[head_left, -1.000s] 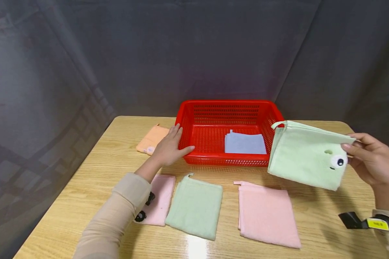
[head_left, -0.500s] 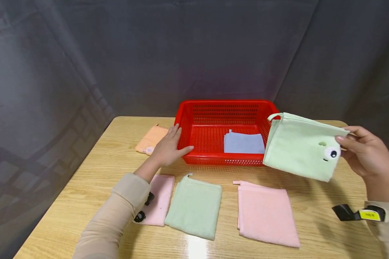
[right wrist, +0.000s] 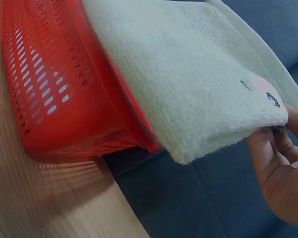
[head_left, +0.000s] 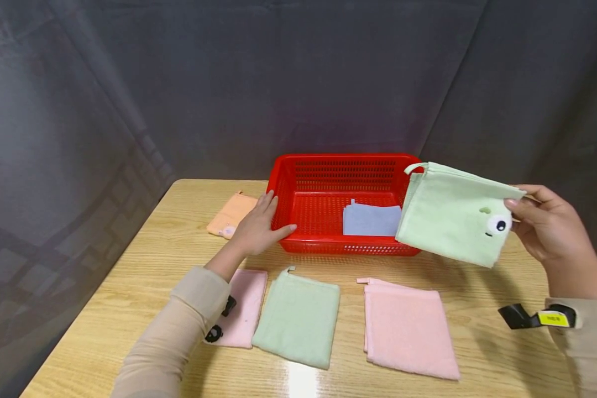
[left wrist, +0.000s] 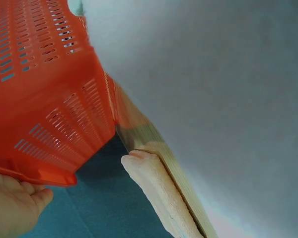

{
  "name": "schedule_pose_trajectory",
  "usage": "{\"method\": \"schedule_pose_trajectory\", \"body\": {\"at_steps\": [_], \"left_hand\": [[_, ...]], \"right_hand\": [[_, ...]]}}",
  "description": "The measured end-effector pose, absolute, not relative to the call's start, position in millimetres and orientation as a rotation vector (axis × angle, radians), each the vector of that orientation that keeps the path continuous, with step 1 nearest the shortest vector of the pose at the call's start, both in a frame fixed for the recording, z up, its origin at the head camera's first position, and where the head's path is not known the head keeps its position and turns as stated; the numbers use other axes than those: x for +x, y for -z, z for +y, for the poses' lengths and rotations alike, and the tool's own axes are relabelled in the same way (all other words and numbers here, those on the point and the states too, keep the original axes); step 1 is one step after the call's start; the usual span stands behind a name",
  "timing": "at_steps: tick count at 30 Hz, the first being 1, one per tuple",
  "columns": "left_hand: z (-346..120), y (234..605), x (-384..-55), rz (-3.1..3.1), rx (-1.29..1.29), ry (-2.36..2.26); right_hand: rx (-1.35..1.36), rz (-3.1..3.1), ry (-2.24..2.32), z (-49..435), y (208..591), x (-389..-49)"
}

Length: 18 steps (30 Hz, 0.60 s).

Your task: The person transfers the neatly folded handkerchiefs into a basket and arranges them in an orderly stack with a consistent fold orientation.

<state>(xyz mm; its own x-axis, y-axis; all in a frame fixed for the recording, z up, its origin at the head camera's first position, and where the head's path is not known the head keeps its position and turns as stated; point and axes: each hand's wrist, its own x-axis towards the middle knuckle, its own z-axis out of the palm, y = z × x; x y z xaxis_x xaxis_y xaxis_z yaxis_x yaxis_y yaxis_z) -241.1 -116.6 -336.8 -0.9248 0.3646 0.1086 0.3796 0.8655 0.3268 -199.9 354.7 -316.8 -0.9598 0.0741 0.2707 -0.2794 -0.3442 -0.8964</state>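
Note:
My right hand [head_left: 552, 224] pinches a folded light green towel [head_left: 453, 213] by its right edge. The towel has a hanging loop and an embroidered eye, and it is held in the air over the right end of a red plastic basket [head_left: 308, 243]. In the right wrist view the thumb and fingers grip a corner of this towel [right wrist: 188, 84]. My left hand [head_left: 258, 226] rests on the basket's left front corner, its fingers extended along the rim. Inside the basket, on the right, lies a folded light blue towel [head_left: 370, 220].
Several folded towels lie on the wooden table [head_left: 114, 293]: an orange towel [head_left: 234, 213] left of the basket, a pink towel with black decoration [head_left: 246, 315] partly under the left forearm, a green towel [head_left: 300, 318] and a pink towel [head_left: 410, 331] in front. Grey cloth [head_left: 298, 83] hangs behind.
My right hand has carried the light green towel left and slightly up, from beside the basket to over its right end. The left hand stays on the rim.

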Motion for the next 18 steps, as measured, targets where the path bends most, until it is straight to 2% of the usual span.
{"method": "schedule_pose_trajectory", "body": {"at_steps": [6,18], "left_hand": [[-116.7,337.3,-241.2,-2.986,-0.602,0.544],[-115.0,335.9,-240.9,-2.988,-0.614,0.53]], "right_hand": [[0.138,-1.62,-2.416,331.6,298.1,-194.0],[0.143,-1.532,-2.481,314.1,285.8,-197.1]]}}
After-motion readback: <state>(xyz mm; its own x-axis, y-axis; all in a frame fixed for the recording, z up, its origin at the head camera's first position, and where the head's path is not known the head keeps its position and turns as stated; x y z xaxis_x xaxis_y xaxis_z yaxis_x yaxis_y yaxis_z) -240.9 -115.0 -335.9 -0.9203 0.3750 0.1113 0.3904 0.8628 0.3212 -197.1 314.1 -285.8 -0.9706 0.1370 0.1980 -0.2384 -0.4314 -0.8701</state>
